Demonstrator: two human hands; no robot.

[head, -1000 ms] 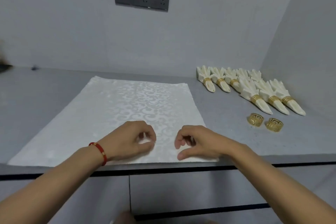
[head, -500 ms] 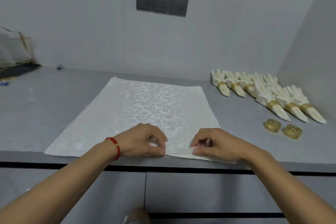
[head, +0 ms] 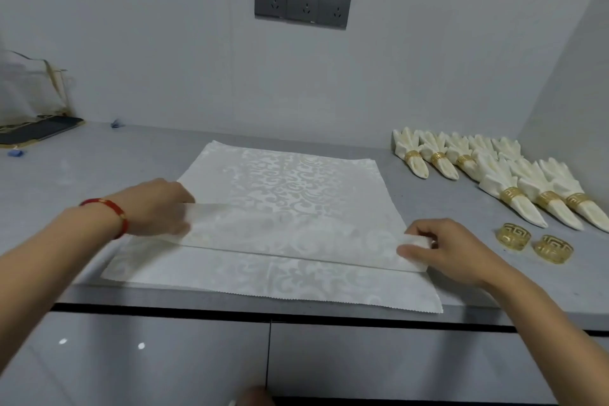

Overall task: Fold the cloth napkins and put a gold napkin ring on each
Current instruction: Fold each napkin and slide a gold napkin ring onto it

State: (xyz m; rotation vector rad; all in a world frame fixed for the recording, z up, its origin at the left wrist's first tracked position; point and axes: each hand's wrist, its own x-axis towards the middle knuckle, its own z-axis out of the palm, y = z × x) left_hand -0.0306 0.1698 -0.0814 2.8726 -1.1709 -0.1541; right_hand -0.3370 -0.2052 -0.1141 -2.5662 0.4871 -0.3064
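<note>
- Left hand [head: 158, 208] pinches the pleat's left end.
- White napkin [head: 296, 194] lies flat between both hands, a raised fold across it.
- Right hand [head: 441, 247] pinches the fold's right end.
- Two gold rings [head: 514, 237] sit just right of it, finished napkins [head: 507, 188] beyond.

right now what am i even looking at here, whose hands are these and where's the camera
There is no machine: a person works with bare hands, and the single camera sits on their head, looking forward and down. A white patterned napkin lies spread on a grey counter. The left hand and the right hand each pinch one end of a pleat across it. To the right lie finished napkins, already folded and ringed, and two spare gold rings. Wall sockets are behind.
</note>
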